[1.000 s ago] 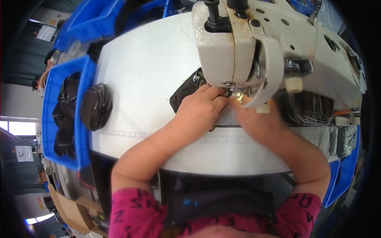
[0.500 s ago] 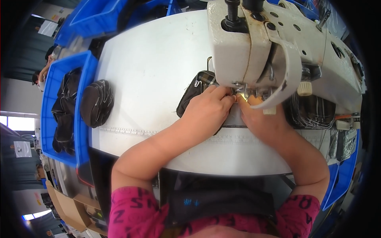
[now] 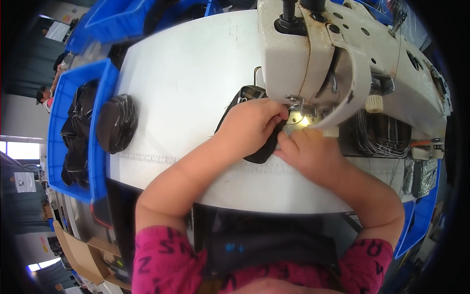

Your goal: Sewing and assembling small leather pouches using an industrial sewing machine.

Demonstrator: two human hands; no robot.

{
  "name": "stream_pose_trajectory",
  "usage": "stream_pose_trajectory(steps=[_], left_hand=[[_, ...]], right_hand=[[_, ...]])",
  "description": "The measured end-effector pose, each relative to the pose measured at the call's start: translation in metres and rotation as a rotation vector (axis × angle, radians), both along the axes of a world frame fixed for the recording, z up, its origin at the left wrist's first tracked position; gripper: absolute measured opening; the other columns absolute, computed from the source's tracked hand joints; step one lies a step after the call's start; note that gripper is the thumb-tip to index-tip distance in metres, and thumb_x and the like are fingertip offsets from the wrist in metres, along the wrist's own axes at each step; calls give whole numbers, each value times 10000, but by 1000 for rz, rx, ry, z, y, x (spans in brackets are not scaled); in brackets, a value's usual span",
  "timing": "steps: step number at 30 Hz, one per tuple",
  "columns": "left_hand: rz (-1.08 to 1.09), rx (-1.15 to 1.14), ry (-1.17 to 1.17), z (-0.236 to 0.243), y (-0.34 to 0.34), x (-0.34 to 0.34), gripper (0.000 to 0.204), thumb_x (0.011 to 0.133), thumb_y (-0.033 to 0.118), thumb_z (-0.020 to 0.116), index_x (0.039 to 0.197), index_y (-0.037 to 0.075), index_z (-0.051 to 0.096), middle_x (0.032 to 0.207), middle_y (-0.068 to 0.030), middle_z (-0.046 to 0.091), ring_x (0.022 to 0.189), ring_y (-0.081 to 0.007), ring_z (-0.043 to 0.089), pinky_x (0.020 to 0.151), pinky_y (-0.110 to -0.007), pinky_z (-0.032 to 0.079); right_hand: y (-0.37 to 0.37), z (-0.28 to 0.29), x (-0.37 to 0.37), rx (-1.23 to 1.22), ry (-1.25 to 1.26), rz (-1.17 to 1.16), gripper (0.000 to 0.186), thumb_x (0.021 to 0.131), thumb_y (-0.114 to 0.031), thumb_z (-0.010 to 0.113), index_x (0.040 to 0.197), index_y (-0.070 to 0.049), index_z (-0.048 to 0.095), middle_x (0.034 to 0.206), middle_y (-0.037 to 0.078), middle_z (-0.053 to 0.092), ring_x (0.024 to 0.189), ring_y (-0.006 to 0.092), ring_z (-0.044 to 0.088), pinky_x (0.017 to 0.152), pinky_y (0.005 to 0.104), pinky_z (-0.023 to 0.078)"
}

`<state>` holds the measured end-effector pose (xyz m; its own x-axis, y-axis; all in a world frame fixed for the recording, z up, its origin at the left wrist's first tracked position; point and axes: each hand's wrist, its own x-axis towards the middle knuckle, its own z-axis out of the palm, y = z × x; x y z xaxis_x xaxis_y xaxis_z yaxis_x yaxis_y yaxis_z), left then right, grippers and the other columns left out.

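A small black zip pouch (image 3: pixel 262 153) with a plaid patch lies at the left of the sewing machine (image 3: pixel 286 63), beside its lit needle area. My left hand (image 3: pixel 249 125) is closed over the pouch, thumb and fingertips pinching its edge close to the presser foot. My right hand (image 3: pixel 313 151) is just right of the pouch, near the front of the needle plate (image 3: pixel 295 118). Its fingers are curled in, thumb against forefinger near the pouch's edge; what they pinch is too small to tell. Much of the pouch is hidden under my left hand.
Left on the white table (image 3: pixel 186 73) stands a stack of dark fabric pieces (image 3: pixel 116 125), beside a blue bin (image 3: pixel 108 81) of dark pouches. More dark pieces with white threads (image 3: pixel 384 134) lie under the machine's arm. An open cardboard box (image 3: pixel 81 252) is at lower left.
My right hand has drawn back from the needle toward me and slightly left. The lit needle plate now shows between my hands. My left hand has shifted slightly left and stays on the pouch.
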<state>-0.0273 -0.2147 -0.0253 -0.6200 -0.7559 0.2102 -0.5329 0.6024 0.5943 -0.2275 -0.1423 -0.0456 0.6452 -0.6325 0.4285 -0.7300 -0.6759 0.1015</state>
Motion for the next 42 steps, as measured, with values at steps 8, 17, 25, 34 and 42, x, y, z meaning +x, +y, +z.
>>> stream_pose_trajectory(steps=[8,17,25,34,42], left_hand=[[100,632,210,3,-14,5,108,1032,76,612,1078,22,693,934,-55,717,873,-156,652,842,-303,526],[134,929,500,-7,-15,3,100,1056,53,578,1067,0,662,1035,-12,693,953,-89,594,897,-266,500],[200,112,82,3,-3,9,185,986,242,705,986,57,715,907,-100,728,833,-281,692,737,-367,543],[331,26,-125,-2,-36,30,332,837,383,852,942,91,733,890,-78,704,836,-259,683,717,-394,541],[251,161,-78,-6,-35,31,261,844,265,821,925,26,752,914,-123,695,869,-315,660,784,-417,537]], right_hand=[[-6,-2,-1,-38,-51,-4,388,757,-243,825,1095,-131,672,815,-2,555,709,174,609,552,296,494],[-10,0,0,-126,-221,87,315,751,-146,799,1044,-73,712,798,9,574,680,185,605,573,324,491],[-9,2,-7,-46,-33,268,151,723,-148,695,821,-120,584,721,1,497,622,160,566,525,307,463],[-6,2,-3,61,-50,292,156,716,-150,687,758,-116,540,683,15,508,607,181,588,529,319,471],[-3,-1,-4,61,-50,280,150,732,-160,692,761,-102,557,675,26,528,594,188,598,526,325,484]])
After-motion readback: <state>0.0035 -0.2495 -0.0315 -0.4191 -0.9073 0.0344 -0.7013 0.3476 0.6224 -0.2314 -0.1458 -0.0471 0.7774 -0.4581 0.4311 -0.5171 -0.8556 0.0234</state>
